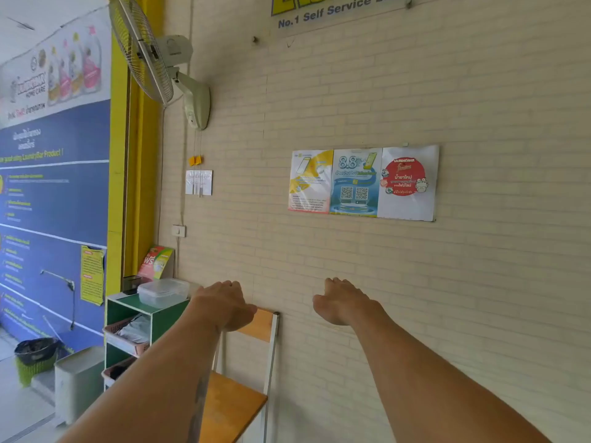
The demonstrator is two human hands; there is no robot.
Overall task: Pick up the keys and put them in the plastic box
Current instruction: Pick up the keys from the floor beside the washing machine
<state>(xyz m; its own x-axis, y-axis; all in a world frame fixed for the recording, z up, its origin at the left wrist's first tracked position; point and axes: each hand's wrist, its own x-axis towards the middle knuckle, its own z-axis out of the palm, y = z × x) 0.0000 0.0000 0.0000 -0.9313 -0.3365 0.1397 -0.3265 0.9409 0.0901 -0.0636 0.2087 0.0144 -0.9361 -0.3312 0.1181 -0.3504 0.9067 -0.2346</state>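
Observation:
A clear plastic box (163, 291) with its lid on sits on top of a green shelf unit (134, 306) at the left. My left hand (224, 303) is stretched forward just right of the box, palm down, fingers curled away from view. My right hand (343, 300) reaches toward the brick wall, also palm down, with nothing seen in it. No keys show anywhere in view.
A wooden chair (236, 401) with a white metal frame stands against the wall under my left arm. A small black container (131, 284) is beside the box. A white bin (78, 382) and a green basket (35, 361) stand on the floor left. A wall fan (150, 55) hangs above.

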